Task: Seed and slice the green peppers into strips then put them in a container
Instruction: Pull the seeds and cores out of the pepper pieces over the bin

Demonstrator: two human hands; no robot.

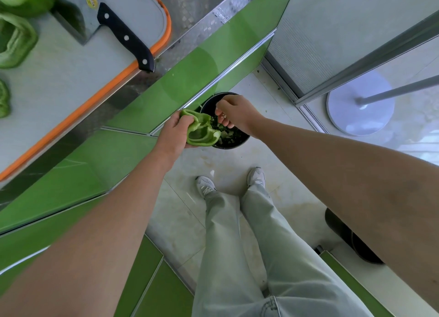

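Left hand [173,132] grips pepper half [202,133] over black bin [234,143]; right hand [237,112] hangs loose-fingered above. Unreadable yellow sticker [91,0] on cleaver [99,21]; orange-rimmed board [59,79], green cabinets [190,74].

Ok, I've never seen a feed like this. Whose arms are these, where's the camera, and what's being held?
There is one camera, worn on a person's head and looking down. There is no robot, just two bare hands. The left hand grips an opened green pepper piece over a round black bin on the floor. The right hand hangs above the bin with pale bits at its fingers; whether it pinches anything is unclear. Up left, a grey cutting board with an orange rim carries more cut green pepper pieces and a steel cleaver with a black handle.
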